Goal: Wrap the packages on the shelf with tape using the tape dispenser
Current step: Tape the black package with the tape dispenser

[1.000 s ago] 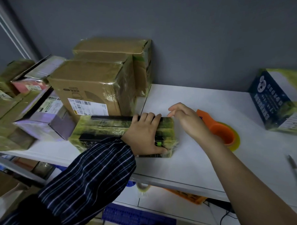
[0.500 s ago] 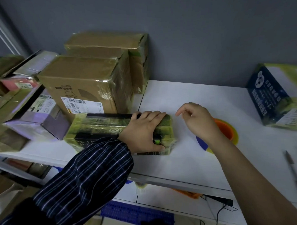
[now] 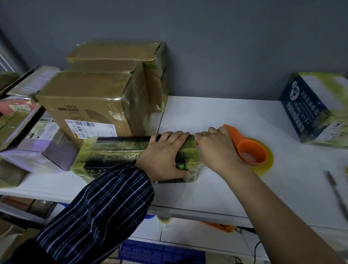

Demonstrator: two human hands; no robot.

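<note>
A long black package (image 3: 113,149) wrapped in yellowish clear tape lies on the white shelf (image 3: 206,190). My left hand (image 3: 164,155) grips its right part from above, fingers over the far edge and thumb on the near side. My right hand (image 3: 216,149) is at the package's right end, its fingers curled against the top corner; whether they pinch tape is hidden. The orange tape dispenser (image 3: 251,152) with its yellowish roll lies flat on the shelf just behind and to the right of that hand, its handle tip close to the knuckles.
Two taped cardboard boxes (image 3: 87,101) stand behind the package on the left. Purple and pink parcels (image 3: 42,147) are piled at the far left. A dark blue taped box (image 3: 316,109) sits at the back right. A thin metal tool (image 3: 336,194) lies near the right edge.
My right hand has moved left from above the shelf onto the package's right end. The dispenser behind it is more exposed. My left hand has kept its grip.
</note>
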